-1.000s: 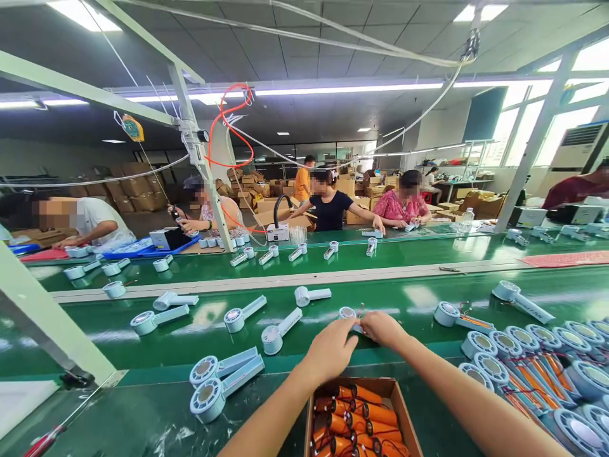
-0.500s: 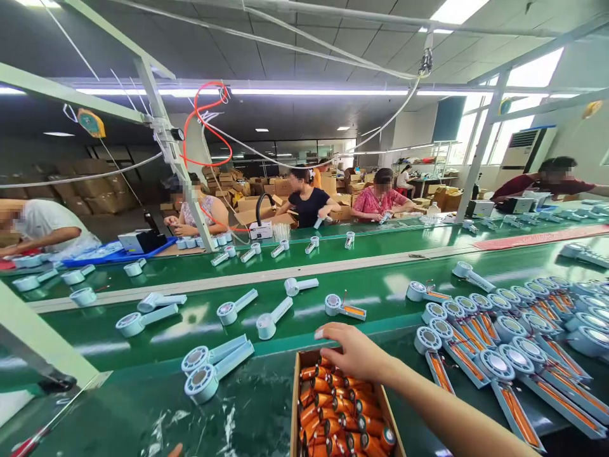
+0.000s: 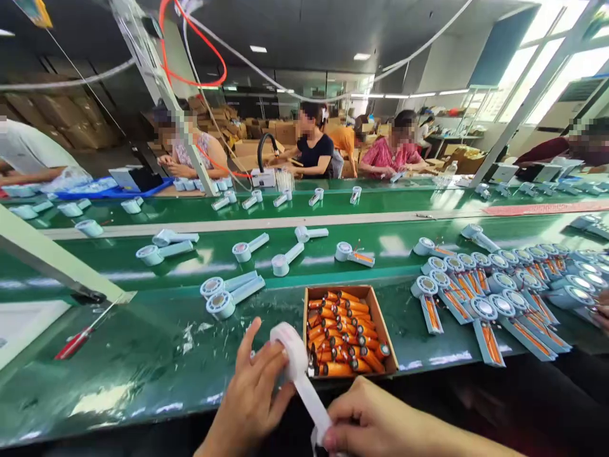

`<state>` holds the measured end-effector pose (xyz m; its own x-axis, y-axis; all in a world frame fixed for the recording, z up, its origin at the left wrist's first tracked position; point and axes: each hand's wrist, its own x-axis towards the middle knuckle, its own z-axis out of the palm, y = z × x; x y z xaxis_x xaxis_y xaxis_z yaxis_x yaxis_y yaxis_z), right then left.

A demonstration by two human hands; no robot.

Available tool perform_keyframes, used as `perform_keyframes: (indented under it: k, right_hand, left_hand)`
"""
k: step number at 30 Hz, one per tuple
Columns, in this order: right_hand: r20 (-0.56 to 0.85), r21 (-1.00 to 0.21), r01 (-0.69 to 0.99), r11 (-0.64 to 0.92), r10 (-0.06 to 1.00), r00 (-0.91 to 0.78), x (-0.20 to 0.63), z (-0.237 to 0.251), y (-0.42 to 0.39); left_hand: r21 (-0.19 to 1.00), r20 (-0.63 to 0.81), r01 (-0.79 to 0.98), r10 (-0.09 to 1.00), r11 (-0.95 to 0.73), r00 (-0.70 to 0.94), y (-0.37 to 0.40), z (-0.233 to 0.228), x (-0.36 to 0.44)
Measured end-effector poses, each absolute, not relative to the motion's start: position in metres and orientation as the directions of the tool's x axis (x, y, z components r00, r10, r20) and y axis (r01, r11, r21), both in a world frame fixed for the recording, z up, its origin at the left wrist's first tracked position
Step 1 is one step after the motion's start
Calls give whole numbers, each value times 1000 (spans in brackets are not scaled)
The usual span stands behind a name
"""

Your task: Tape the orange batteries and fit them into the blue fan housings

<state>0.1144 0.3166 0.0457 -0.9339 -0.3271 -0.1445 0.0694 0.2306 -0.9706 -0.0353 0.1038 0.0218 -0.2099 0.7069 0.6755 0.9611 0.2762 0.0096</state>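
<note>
1. The step in hand looks like drawing a strip off a roll of white tape (image 3: 288, 343); the left hand (image 3: 252, 397) grips the roll, fingers curled about its rim, low in the view at the near edge of the green bench (image 3: 143, 374)
2. The right hand (image 3: 375, 422) pinches the free end of the tape strip (image 3: 309, 393) between thumb and fingertips, and the strip runs taut from the roll down to that pinch
3. Just beyond the roll stands an open cardboard box (image 3: 375, 317) packed with orange cylindrical cells (image 3: 345, 330) with wires; the roll hangs over its near left corner, and I cannot tell whether it touches it
4. To the right of the box lie rows of pale blue handheld fan bodies (image 3: 480, 298), their handles open and showing orange inside; more closed fan bodies (image 3: 228, 295) lie to the left, and a red-handled screwdriver (image 3: 73, 344) lies well apart at the far left
5. Other people sit at work on the far side of the belts
6. In my judgement the next move calls for steady tension on the strip and a clean tear or cut at the wanted length, with the roll held still so that the tape does not fold onto itself
</note>
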Motion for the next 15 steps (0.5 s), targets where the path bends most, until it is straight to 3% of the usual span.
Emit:
perform_keyframes:
  k: [3, 5, 7, 10, 12, 15]
  right_hand:
    - [-120, -934, -42, 356, -422, -898, 133, 48, 328]
    - [-116, -869, -104, 483, -404, -907, 133, 46, 343]
    - [-58, -770, -110, 628, -240, -969, 118, 42, 365]
    - [60, -528, 37, 848, 81, -995, 75, 38, 404]
    - [59, -383, 125, 915, 159, -985, 46, 36, 424]
    - [-8, -312, 151, 938, 157, -988, 20, 33, 436]
  left_hand:
    - [86, 647, 937, 696, 339, -311, 100, 15, -41]
    - [132, 652, 920, 667, 369, -360, 93, 4, -40]
    - [156, 676, 914, 634, 374, -375, 90, -7, -34]
    - [172, 682, 913, 624, 369, -381, 94, -14, -23]
    - [178, 676, 918, 634, 354, -376, 98, -16, -17]
    - [178, 684, 928, 638, 326, -355, 99, -19, -16]
